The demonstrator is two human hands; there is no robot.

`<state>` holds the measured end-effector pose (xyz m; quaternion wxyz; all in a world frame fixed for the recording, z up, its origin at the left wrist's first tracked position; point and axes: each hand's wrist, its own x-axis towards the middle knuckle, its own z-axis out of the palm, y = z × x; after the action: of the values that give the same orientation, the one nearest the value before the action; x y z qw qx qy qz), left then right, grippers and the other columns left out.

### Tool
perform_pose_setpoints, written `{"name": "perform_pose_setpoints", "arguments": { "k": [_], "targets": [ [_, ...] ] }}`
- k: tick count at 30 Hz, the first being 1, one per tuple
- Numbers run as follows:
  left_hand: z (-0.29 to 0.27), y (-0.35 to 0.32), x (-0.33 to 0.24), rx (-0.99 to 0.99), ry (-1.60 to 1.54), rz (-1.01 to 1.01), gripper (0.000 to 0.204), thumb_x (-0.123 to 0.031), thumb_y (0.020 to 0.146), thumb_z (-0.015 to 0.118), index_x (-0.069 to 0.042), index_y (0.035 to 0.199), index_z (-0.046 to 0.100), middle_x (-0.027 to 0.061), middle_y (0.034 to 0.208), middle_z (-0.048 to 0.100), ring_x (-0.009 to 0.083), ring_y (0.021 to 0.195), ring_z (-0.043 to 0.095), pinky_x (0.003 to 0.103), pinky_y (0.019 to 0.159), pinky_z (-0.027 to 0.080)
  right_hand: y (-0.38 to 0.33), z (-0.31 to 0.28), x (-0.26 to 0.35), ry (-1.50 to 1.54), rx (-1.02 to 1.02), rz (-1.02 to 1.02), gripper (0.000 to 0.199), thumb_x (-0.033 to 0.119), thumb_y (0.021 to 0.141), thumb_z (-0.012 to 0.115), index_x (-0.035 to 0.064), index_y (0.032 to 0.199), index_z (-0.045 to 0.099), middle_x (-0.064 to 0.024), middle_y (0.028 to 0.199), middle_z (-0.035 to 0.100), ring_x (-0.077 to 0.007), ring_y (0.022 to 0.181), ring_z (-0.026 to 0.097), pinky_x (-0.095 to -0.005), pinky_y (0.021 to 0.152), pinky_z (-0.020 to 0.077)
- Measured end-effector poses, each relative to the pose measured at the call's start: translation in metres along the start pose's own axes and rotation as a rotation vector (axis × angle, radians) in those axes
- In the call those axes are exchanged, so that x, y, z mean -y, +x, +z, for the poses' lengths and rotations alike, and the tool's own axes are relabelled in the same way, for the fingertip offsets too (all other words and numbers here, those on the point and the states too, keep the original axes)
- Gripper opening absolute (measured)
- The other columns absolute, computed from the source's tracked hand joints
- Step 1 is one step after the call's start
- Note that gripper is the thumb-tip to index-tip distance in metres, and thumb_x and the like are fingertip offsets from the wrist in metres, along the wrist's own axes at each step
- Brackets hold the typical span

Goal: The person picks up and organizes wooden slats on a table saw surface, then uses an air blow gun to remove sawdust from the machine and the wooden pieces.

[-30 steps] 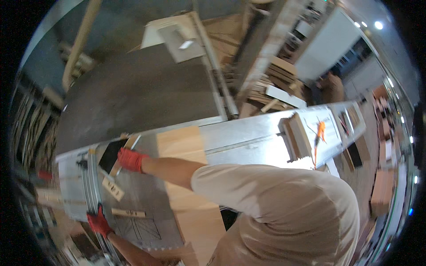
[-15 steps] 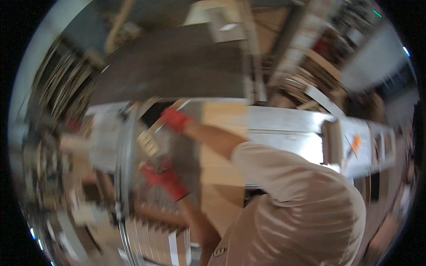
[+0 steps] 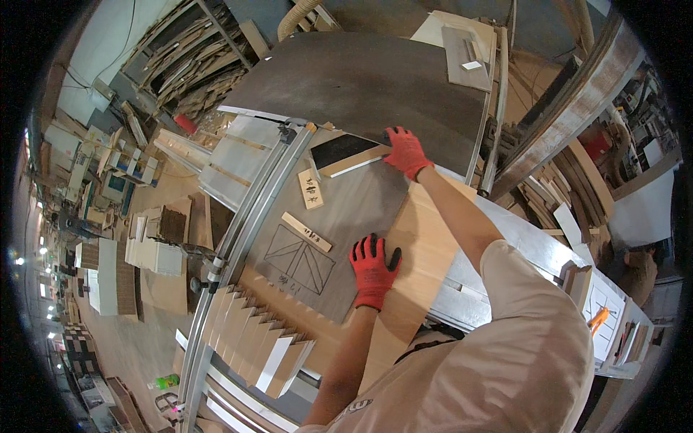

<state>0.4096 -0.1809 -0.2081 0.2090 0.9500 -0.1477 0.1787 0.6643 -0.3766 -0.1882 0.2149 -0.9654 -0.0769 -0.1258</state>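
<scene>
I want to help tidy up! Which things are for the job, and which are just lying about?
Probably for the job:
- grey panel with a drawn diagram, by the left hand
- white-edged wooden strip, nearest the right hand
- pale wooden board beside the panel

Probably just lying about:
- green bottle
- orange tool
- stacked scrap wood

smooth wood panel (image 3: 419, 249), shiny metal rail (image 3: 264, 193)

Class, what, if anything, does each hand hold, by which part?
The red-gloved left hand is open, holding nothing. Whether the red-gloved right hand grips the white-edged wooden strip by its right end cannot be told.
</scene>
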Motion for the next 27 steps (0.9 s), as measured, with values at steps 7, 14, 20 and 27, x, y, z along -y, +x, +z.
{"name": "perform_pose_setpoints", "arguments": {
  "k": [7,14,20,27],
  "targets": [
    [0.002,-0.002,0.003,-0.020,0.005,0.003,0.049,-0.040,0.080,0.072,-0.006,0.114,0.061,0.0183,0.128,0.054,0.0382,0.119,0.047,0.057,0.101,0.035,0.014,0.011,-0.038,0.219,0.247,-0.006,0.078,0.024,0.070,0.081,0.0082,0.138,0.047,-0.0232,0.126,0.058,-0.0398,0.119,0.055,-0.0462,0.101,0.0449],
    [0.003,0.002,0.006,-0.030,0.035,0.025,0.049,-0.040,0.079,0.073,-0.006,0.112,0.060,0.0187,0.126,0.055,0.0386,0.117,0.049,0.056,0.102,0.034,0.006,-0.020,-0.036,0.078,0.233,-0.182,0.070,0.033,0.076,0.076,0.0101,0.137,0.052,-0.0191,0.128,0.060,-0.0380,0.122,0.054,-0.0459,0.103,0.0442],
    [0.005,0.000,-0.008,0.014,0.060,0.147,0.046,-0.036,0.078,0.074,-0.006,0.109,0.059,0.0176,0.117,0.059,0.0373,0.113,0.052,0.051,0.096,0.040,-0.079,-0.038,-0.043,0.317,-0.042,-0.187,0.045,0.031,0.074,0.077,0.0098,0.113,0.066,-0.0191,0.105,0.066,-0.0377,0.103,0.061,-0.0475,0.088,0.0500],
    [0.002,-0.009,-0.013,-0.069,0.137,0.155,0.046,-0.035,0.086,0.070,-0.004,0.118,0.058,0.0150,0.123,0.058,0.0358,0.115,0.052,0.051,0.098,0.039,-0.322,-0.129,-0.032,0.460,-0.261,0.333,0.028,0.027,0.081,0.072,0.0076,0.099,0.063,-0.0168,0.096,0.067,-0.0393,0.094,0.063,-0.0478,0.079,0.0505]
  ]
}}
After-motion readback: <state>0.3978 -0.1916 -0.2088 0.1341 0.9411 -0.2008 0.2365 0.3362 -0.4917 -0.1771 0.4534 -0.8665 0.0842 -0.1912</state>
